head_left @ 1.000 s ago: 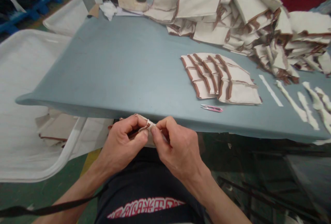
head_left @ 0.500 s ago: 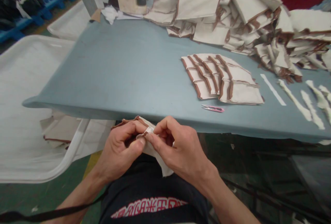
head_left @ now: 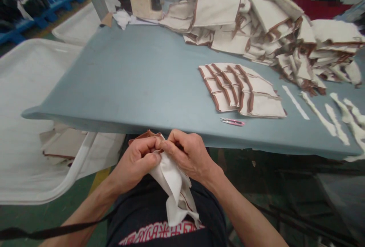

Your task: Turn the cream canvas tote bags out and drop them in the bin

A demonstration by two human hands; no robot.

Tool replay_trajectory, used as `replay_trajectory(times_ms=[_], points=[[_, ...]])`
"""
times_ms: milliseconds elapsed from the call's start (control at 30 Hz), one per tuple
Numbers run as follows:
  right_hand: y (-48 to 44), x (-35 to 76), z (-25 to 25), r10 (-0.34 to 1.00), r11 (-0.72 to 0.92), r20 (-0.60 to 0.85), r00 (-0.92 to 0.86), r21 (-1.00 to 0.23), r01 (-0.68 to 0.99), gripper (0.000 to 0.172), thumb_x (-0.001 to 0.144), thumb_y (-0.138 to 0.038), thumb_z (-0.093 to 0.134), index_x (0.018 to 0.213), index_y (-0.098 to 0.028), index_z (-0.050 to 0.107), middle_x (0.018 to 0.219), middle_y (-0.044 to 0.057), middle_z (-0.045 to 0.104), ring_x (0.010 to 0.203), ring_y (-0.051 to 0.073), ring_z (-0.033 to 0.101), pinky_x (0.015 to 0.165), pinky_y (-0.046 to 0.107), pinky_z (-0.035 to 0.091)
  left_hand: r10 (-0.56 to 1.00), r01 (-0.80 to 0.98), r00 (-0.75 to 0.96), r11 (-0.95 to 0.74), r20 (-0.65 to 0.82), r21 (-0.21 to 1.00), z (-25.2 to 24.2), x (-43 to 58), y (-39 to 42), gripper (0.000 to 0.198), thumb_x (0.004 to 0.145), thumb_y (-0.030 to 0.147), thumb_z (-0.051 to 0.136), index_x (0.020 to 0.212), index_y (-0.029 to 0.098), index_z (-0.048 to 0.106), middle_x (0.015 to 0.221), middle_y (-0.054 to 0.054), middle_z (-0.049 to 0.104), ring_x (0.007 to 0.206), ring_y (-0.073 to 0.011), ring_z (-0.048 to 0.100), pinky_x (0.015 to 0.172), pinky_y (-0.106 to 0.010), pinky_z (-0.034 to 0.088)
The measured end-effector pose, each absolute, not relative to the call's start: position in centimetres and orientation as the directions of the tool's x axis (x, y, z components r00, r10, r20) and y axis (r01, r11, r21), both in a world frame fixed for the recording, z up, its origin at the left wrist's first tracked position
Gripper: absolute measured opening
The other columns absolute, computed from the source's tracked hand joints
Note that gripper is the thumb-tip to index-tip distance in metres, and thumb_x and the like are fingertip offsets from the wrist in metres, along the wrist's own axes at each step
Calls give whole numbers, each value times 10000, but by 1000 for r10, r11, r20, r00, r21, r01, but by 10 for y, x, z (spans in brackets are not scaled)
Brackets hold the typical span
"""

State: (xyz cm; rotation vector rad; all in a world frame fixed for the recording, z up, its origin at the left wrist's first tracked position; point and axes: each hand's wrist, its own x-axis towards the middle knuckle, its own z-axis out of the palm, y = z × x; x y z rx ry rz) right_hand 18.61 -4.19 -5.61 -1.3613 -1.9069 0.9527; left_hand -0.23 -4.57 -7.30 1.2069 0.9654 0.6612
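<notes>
Just in front of the table's near edge, my left hand [head_left: 139,159] and my right hand [head_left: 189,155] pinch a cream cloth piece with brown edging [head_left: 171,182]. Their fingertips meet at its upper part, so the exact spot they grip is hidden. The brown-edged end shows above my left fingers, while the pale part hangs down over my dark apron. On the table beyond lie pink-handled thread snips [head_left: 232,122], beside an overlapped row of cream cloth pieces with brown edges [head_left: 242,91]. Neither hand touches these.
A large heap of similar cloth pieces [head_left: 219,7] covers the back right of the blue-grey table [head_left: 119,76]. White strips [head_left: 296,102] lie at the right. A white bin [head_left: 28,125] with cloth inside stands at the left. A yellowish block [head_left: 141,2] sits at the back.
The cloth now hangs lower and more unfolded between my hands. My right hand has shifted slightly left, its fingers closer to my left. The view has moved a little.
</notes>
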Motion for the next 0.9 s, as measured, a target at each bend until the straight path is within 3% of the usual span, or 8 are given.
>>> replay_trajectory(times_ms=[200, 300, 433, 533, 600, 700, 800, 900], points=[[-37, 191, -64, 978, 174, 204, -48, -664, 728, 502, 887, -514, 777, 607, -226, 475, 545, -43, 527, 530, 115, 444, 573, 279, 262, 818, 36, 522, 261, -241, 965, -69, -3, -42, 174, 828, 343, 635, 753, 187, 640, 740, 9, 533, 639, -140, 446, 546, -224, 371], [-35, 199, -65, 986, 139, 163, -27, -735, 664, 412, 954, -472, 686, 665, -229, 520, 587, -32, 573, 563, 131, 504, 588, 271, 322, 809, 41, 548, 225, -210, 974, -58, -1, -38, 132, 827, 290, 654, 755, 181, 671, 706, 19, 548, 613, -129, 455, 540, -219, 362], [-36, 211, -54, 975, 222, 186, -125, -869, 442, 321, 1042, -450, 513, 862, -213, 633, 819, 30, 716, 775, 177, 658, 754, 296, 497, 824, 93, 544, 127, -157, 987, -42, 2, -30, 125, 816, 253, 643, 735, 171, 691, 735, 2, 609, 632, -133, 505, 555, -218, 394], [-36, 214, -40, 916, 377, 288, -280, -857, 353, 371, 1051, -518, 506, 1109, -194, 677, 1124, 91, 761, 1067, 220, 702, 962, 352, 522, 823, 187, 556, 13, -117, 982, -32, 2, -23, 145, 817, 238, 611, 731, 176, 709, 751, -14, 665, 663, -151, 556, 569, -223, 416], [-34, 212, -33, 859, 466, 340, -384, -829, 308, 437, 1017, -574, 574, 1209, -191, 661, 1209, 104, 748, 1127, 227, 695, 988, 358, 519, 823, 260, 562, -72, -90, 963, -24, 0, -20, 157, 811, 237, 597, 735, 181, 723, 729, -13, 679, 664, -160, 576, 568, -228, 417], [-26, 211, -26, 771, 596, 406, -490, -731, 332, 399, 944, -560, 700, 1066, -181, 682, 963, 63, 752, 910, 209, 681, 898, 356, 503, 815, 338, 575, -162, -67, 927, -15, -1, -20, 160, 809, 225, 592, 765, 184, 740, 748, -9, 708, 668, -160, 601, 592, -237, 430], [-18, 214, -23, 726, 662, 408, -553, -631, 405, 326, 924, -470, 723, 775, -205, 607, 660, -31, 587, 659, 161, 529, 788, 348, 431, 807, 357, 583, -149, -95, 922, -9, 0, -23, 151, 823, 205, 586, 785, 181, 730, 800, -1, 725, 697, -150, 627, 616, -226, 449], [-15, 217, -21, 698, 683, 375, -610, -603, 412, 293, 901, -372, 665, 698, -219, 519, 619, -53, 490, 616, 151, 443, 730, 339, 370, 814, 334, 566, -78, -134, 939, -8, 4, -26, 122, 818, 192, 566, 770, 179, 678, 785, 19, 696, 667, -125, 607, 588, -203, 446]])
